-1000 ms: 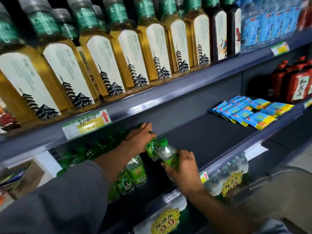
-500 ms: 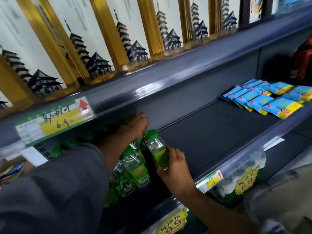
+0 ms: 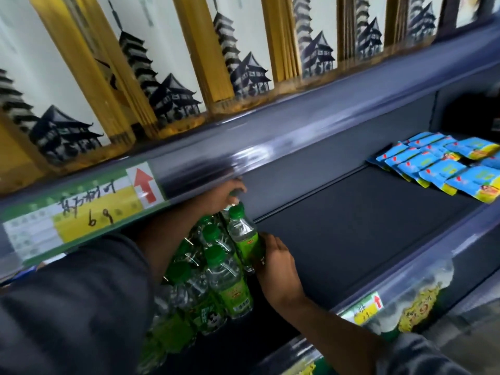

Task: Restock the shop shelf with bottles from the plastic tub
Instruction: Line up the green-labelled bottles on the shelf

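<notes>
Several small clear bottles with green caps and green labels [image 3: 216, 277] stand packed on the left of the dark middle shelf [image 3: 351, 228]. My right hand [image 3: 276, 263] grips the lower body of the rightmost bottle [image 3: 243, 234], which stands upright against the group. My left hand [image 3: 221, 196] reaches in under the upper shelf edge and curls over the top of a bottle at the back of the row; its fingers are partly hidden by the shelf rail. The plastic tub is out of view.
Tall amber bottles with white pagoda labels [image 3: 167, 77] fill the upper shelf. Blue and yellow sachets [image 3: 443, 169] lie at the right of the middle shelf. A price tag with a red arrow [image 3: 81, 212] sits on the upper rail. Bagged goods [image 3: 416, 301] hang below.
The view has moved closer and lower. My right hand has pushed its bottle back and left against the group. My left hand has reached deeper under the upper shelf.
</notes>
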`<state>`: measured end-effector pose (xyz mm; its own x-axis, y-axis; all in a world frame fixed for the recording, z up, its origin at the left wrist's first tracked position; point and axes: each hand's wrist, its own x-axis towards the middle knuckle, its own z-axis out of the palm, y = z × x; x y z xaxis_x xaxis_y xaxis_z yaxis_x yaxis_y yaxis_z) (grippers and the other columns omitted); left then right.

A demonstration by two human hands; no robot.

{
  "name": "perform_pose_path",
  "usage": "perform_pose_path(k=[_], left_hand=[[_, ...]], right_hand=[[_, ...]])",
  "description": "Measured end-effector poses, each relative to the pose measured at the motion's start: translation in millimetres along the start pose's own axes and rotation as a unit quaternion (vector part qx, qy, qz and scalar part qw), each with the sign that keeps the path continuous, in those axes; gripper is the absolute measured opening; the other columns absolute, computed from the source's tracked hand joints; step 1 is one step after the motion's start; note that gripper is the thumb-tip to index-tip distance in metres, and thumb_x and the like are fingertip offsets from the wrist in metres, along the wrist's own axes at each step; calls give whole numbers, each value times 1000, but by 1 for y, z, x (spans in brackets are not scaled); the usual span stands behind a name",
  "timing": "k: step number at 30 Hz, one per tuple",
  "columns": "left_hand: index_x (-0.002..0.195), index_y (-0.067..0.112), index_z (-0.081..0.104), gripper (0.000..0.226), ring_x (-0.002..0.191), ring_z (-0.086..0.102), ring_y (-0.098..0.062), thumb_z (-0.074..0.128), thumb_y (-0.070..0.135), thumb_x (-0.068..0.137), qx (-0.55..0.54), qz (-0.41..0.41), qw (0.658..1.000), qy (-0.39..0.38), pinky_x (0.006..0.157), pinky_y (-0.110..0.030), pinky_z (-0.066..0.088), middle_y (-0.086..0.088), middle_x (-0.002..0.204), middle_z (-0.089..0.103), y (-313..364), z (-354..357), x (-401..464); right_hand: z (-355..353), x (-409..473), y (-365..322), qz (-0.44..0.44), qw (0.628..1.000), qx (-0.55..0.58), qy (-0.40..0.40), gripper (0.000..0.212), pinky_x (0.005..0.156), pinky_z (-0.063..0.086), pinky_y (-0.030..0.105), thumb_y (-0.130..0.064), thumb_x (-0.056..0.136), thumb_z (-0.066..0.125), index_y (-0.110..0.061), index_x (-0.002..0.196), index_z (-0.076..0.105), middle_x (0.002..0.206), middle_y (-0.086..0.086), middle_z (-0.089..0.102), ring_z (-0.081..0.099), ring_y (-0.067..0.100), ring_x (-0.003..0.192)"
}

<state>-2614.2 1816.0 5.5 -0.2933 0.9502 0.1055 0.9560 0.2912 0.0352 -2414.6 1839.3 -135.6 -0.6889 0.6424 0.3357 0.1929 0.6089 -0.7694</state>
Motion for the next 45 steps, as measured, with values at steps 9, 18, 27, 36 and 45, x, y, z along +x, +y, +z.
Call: perform_pose_path(k=[9, 18, 27, 36, 45], left_hand=[[125, -2, 62, 27, 110, 60, -28, 49, 8, 103, -74, -27, 992, 94, 88, -18, 34, -20, 123, 63, 0, -8, -21], [128, 10, 62, 35, 109, 63, -33, 41, 27, 107, -43, -89, 984, 145, 95, -38, 48, -15, 123, 65, 23, 1, -46], [119, 14, 67, 60, 110, 61, -30, 28, 52, 96, -47, -104, 982, 148, 97, -39, 48, -10, 119, 64, 39, 1, -57], [122, 17, 64, 50, 111, 60, -33, 28, 45, 104, 29, -103, 983, 147, 91, -45, 51, -8, 125, 61, 47, -3, -62], [118, 20, 66, 34, 110, 58, -30, 42, 38, 102, 38, -34, 976, 213, 91, -41, 51, -5, 118, 66, 102, -8, -71]], right_hand=[[25, 35, -14, 40, 999, -37, 5, 43, 95, 47, 40, 0, 88, 59, -13, 128, 51, 122, 11, 59, 59, 32, 110], [19, 37, -17, 53, 997, -37, -30, 48, 92, 53, 39, -3, 84, 66, -14, 129, 53, 119, 11, 64, 64, 31, 109], [13, 44, -27, 62, 997, -31, -38, 41, 87, 52, 40, 3, 86, 58, -11, 124, 51, 113, 17, 65, 64, 37, 107], [8, 32, -18, 58, 998, -11, -31, 39, 87, 53, 44, -11, 86, 63, -13, 122, 49, 113, 18, 64, 63, 39, 105], [-63, 2, -17, 1, 996, -88, -24, 55, 91, 52, 42, -21, 88, 65, -11, 138, 46, 126, 18, 61, 57, 39, 116]])
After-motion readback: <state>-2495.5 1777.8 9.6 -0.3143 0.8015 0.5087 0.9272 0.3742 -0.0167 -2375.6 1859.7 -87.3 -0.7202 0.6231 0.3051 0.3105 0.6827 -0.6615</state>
